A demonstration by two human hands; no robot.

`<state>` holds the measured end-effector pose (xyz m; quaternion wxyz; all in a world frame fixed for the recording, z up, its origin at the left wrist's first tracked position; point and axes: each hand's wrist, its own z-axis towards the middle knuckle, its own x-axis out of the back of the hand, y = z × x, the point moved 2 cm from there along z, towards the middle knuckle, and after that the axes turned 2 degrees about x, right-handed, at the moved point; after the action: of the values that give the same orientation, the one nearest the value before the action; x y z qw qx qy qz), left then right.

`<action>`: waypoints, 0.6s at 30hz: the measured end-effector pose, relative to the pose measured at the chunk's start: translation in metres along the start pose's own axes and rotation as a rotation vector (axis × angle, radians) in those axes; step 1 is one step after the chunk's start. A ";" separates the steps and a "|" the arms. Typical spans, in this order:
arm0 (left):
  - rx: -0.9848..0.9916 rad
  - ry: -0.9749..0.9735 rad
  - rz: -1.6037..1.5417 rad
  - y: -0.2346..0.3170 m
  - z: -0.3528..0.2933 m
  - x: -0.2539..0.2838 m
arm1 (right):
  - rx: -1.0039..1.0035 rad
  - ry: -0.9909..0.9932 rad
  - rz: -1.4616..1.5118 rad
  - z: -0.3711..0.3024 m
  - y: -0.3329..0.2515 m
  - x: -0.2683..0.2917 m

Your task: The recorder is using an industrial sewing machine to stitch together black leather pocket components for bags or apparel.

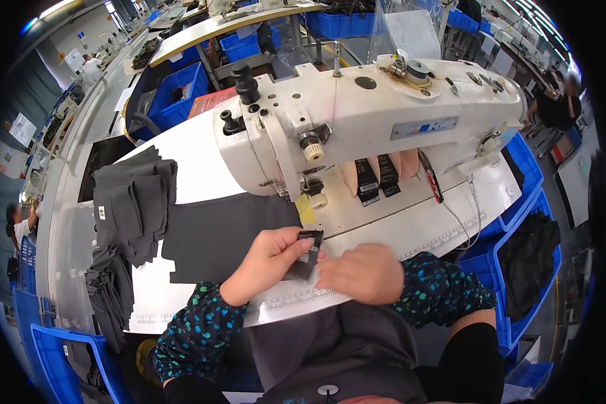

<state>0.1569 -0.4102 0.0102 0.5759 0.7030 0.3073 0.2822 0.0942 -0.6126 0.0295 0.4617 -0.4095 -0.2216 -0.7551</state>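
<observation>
In front of the sewing machine's needle area, my left hand [266,262] pinches a small black label [308,250] with pale print, its thumb lying across the front. My right hand [367,273] is curled closed at the label's lower right edge, slightly blurred; what its fingertips pinch is hidden. A flat dark grey fabric panel [219,236] lies on the white table left of my hands, its right edge under the machine head. The white sewing machine [357,114] stands beyond both hands. Yellow material [306,210] shows beside the needle area.
Stacked dark grey fabric pieces [131,209] overhang the table's left side. Under the machine arm lie black printed labels [377,176] and red-handled snips [432,182]. A ruler strip [296,296] follows the front edge. A blue bin [501,269] with dark cloth stands right; people work farther off.
</observation>
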 end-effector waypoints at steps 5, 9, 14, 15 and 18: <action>0.021 0.157 0.095 -0.001 0.000 0.026 | -0.367 0.111 -0.316 -0.027 0.093 0.030; 0.097 0.103 0.067 -0.002 0.005 0.023 | -0.403 0.023 -0.306 -0.051 0.125 0.035; 0.070 0.122 -0.070 -0.005 0.007 0.020 | -0.439 0.036 -0.217 -0.059 0.136 0.037; 0.080 0.112 -0.052 -0.006 0.007 0.022 | -0.459 0.033 -0.179 -0.059 0.138 0.037; 0.081 0.070 -0.102 -0.003 0.004 0.020 | -0.487 -0.002 -0.142 -0.053 0.132 0.048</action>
<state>0.1729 -0.3971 0.0070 0.5495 0.6989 0.3737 0.2643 0.1768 -0.7381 0.0331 0.2947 -0.4928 -0.0617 -0.8164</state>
